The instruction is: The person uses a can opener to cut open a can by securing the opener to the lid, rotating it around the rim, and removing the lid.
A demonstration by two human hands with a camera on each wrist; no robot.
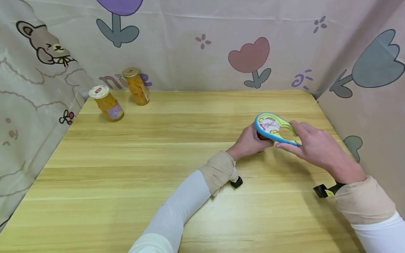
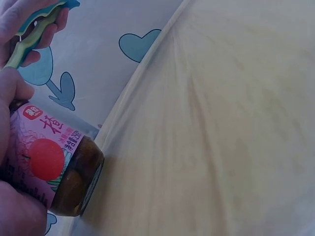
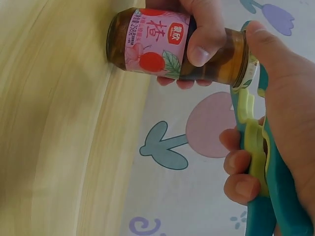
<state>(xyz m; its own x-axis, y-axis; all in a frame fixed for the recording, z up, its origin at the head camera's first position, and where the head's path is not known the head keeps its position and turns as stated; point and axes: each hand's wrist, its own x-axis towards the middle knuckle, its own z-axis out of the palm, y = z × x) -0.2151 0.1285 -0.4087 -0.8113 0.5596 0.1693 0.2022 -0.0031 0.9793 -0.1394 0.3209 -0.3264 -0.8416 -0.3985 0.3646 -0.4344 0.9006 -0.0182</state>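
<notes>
Left hand (image 1: 249, 142): fingers clamped round pink-labelled jar (image 3: 155, 44), toward desk (image 1: 177, 140)'s right edge. Right hand (image 1: 321, 146): fingers clamped on opener (image 3: 255, 140), looped around lid (image 1: 268, 125). Far-left corner: two jars (image 1: 109, 105).

Passable across the left-middle tabletop (image 1: 152, 144); blocked far left by white-lidded jar (image 1: 109, 104) and gold-lidded jar (image 1: 136, 88), behind by patterned cloth (image 1: 183, 63), at right by opener (image 1: 272, 136) on pink-labelled jar (image 3: 157, 44), nearer by left sleeve (image 1: 172, 207).
</notes>
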